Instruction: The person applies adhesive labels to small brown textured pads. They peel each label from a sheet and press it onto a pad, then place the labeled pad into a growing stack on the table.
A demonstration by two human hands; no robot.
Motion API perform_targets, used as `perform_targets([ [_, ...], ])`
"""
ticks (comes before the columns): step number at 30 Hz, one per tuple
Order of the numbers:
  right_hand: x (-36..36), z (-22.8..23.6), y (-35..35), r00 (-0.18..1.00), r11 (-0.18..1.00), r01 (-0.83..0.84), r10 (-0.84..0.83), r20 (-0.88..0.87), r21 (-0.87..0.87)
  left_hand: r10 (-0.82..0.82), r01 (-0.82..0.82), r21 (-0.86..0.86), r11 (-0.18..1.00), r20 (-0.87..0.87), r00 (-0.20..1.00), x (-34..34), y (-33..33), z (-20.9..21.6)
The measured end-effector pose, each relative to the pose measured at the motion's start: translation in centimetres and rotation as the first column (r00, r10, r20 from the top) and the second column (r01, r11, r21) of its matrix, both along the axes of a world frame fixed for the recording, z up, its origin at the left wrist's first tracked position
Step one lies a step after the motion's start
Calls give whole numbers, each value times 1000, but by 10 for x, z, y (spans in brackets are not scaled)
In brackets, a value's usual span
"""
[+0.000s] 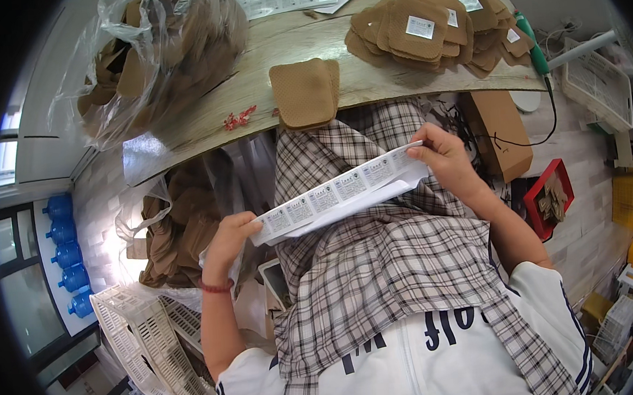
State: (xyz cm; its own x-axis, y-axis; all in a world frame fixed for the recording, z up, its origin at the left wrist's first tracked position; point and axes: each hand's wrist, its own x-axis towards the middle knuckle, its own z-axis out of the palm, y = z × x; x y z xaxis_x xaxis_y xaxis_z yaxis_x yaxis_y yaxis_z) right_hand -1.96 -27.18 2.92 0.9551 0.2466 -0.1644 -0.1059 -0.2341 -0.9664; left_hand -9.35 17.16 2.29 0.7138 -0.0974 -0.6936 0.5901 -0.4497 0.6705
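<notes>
Stretched between my two hands, above my plaid apron, is a strip of white printed labels [324, 200], its right end raised higher than its left. My left hand [232, 236] pinches the left end, and my right hand [440, 156] grips the right end between thumb and fingers. White backing paper [375, 197] hangs folded below the strip. Just beyond, a small stack of brown textured pads [302, 92] lies at the table's front edge, with no label showing on top. At the back right sits a pile of similar brown pads [411, 29], several bearing white labels.
A clear plastic bag [160, 61] full of brown pieces rests on the table's left [250, 92]. More label sheets [288, 0] lie at the back. Below are another bag of brown pieces [179, 229], a white crate [147, 349], a cardboard box [499, 137] and a red tray [549, 197].
</notes>
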Motion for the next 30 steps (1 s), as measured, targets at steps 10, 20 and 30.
perform_targets([
  [10,6,-12,68,948,995,53,-26,317,-79,-324,159,282,946,794,515,56,-122,29],
  [20,8,9,78,483,884,150,326,813,-443,-112,-3,168,986,671,733,50,-144,-3],
  [30,-7,-33,47,591,754,-422,650,478,-504,57,-41,-43,998,523,850,64,-117,-31],
])
